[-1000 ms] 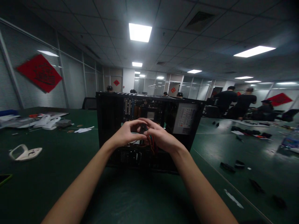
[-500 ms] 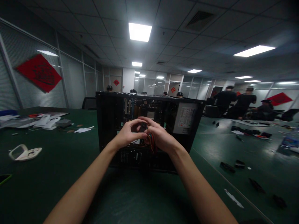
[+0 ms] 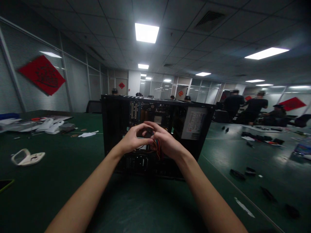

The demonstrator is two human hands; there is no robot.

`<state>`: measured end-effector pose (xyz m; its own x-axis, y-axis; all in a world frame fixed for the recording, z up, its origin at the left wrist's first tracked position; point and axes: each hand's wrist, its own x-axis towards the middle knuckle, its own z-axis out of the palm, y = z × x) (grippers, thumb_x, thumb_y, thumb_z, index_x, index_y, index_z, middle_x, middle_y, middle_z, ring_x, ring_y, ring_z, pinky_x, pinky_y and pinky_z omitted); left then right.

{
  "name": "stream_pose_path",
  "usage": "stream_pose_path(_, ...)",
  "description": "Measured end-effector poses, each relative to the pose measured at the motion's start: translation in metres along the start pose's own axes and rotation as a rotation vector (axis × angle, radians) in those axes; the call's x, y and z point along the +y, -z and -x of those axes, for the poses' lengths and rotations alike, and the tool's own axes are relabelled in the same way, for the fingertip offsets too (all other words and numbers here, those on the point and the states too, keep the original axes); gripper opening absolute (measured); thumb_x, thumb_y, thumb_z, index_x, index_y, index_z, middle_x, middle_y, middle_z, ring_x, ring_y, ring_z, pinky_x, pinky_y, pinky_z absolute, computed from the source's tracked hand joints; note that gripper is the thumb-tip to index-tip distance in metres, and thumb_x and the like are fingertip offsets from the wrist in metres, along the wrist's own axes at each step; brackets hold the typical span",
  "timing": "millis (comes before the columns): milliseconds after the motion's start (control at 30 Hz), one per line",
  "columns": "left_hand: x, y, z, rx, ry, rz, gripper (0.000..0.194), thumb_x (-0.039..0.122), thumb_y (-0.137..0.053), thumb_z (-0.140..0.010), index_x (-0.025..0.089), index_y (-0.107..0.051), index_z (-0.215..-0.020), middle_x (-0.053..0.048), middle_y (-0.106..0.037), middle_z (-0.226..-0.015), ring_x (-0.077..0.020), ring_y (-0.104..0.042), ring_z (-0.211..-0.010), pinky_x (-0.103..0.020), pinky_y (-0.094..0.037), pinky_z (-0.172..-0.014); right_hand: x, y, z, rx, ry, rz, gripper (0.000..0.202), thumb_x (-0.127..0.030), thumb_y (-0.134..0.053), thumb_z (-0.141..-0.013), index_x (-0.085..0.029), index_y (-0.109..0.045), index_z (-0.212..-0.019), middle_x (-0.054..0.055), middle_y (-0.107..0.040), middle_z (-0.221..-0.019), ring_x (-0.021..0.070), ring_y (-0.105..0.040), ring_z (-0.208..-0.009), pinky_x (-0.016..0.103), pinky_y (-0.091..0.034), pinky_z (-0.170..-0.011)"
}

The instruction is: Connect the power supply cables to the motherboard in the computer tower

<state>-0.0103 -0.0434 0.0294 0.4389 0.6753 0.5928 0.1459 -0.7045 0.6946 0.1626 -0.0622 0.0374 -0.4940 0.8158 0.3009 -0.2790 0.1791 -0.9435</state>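
A black computer case [image 3: 113, 129] stands open in front of me, its inside facing me. Behind my hands shows the motherboard [image 3: 167, 115], and a power supply [image 3: 195, 124] with a pale label sits at the upper right of the case. My right hand [image 3: 167, 140] is closed around a bundle of coloured cables [image 3: 158, 150] that hangs below its fingers. My left hand [image 3: 134, 139] meets it from the left, with fingers and thumb curved around a dark connector [image 3: 150, 132] at the bundle's end. The fingers partly hide the connector.
The green table [image 3: 73, 181] bears an opened white case [image 3: 29, 157], papers and white bags [image 3: 52, 126] on the left. Several dark parts [image 3: 237, 174] and a white strip [image 3: 244, 207] lie on the right. Beyond, people [image 3: 233, 102] stand and sit near other tables.
My hands keep nearly the same hold on the cable bundle and connector. The whole view has shifted very slightly; nothing else has visibly moved.
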Motion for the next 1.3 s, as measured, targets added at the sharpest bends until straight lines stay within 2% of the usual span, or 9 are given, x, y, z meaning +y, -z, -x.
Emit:
stream_pose_path(233, 0.001, 0.0, 0.001, -0.007, -0.016, -0.023, 0.049, 0.039, -0.08, -0.071, 0.014, -0.063, -0.109, -0.005, -0.061, -0.097, -0.0194, -0.057, -0.09, -0.031, -0.044, -0.082, -0.004, -0.001, 0.002, -0.022, -0.009, -0.012, 0.065, -0.016, -0.056, -0.061, -0.026, -0.055, -0.125, 0.0, -0.061, -0.102, 0.0084, -0.049, -0.058, 0.021, -0.042, -0.048)
stream_pose_path(500, 0.003, 0.001, 0.001, 0.021, -0.019, -0.092, 0.051, 0.041, -0.079, -0.07, 0.013, -0.066, -0.11, -0.002, -0.058, -0.088, -0.0171, -0.051, -0.083, -0.028, -0.043, -0.075, -0.001, -0.002, 0.0, -0.002, -0.008, -0.004, 0.062, -0.017, -0.055, -0.062, -0.025, -0.056, -0.123, 0.0, -0.061, -0.1, 0.009, -0.049, -0.059, 0.021, -0.041, -0.047)
stream_pose_path(833, -0.001, 0.003, 0.001, 0.014, -0.042, -0.2, 0.049, 0.044, -0.076, -0.075, 0.013, -0.067, -0.111, -0.004, -0.061, -0.091, -0.0186, -0.055, -0.084, -0.031, -0.046, -0.078, 0.006, 0.004, -0.004, -0.032, 0.003, -0.024, 0.06, -0.015, -0.055, -0.064, -0.026, -0.057, -0.123, 0.0, -0.062, -0.1, 0.0089, -0.05, -0.059, 0.02, -0.041, -0.048)
stream_pose_path(1067, -0.005, 0.001, 0.0, -0.023, -0.026, -0.128, 0.053, 0.043, -0.074, -0.078, 0.016, -0.063, -0.122, -0.004, -0.062, -0.096, -0.019, -0.057, -0.09, -0.032, -0.047, -0.082, 0.002, 0.005, -0.002, -0.016, 0.008, 0.009, 0.059, -0.015, -0.056, -0.063, -0.025, -0.056, -0.122, 0.0, -0.062, -0.096, 0.01, -0.051, -0.061, 0.021, -0.042, -0.049)
stream_pose_path(1300, -0.005, 0.002, 0.0, -0.048, 0.046, -0.015, 0.061, 0.041, -0.077, -0.075, 0.014, -0.06, -0.126, -0.009, -0.065, -0.111, -0.0241, -0.06, -0.102, -0.038, -0.048, -0.092, 0.006, 0.007, -0.003, -0.029, 0.044, 0.053, 0.06, -0.015, -0.054, -0.066, -0.027, -0.056, -0.125, -0.001, -0.062, -0.089, 0.0106, -0.051, -0.06, 0.022, -0.042, -0.051)
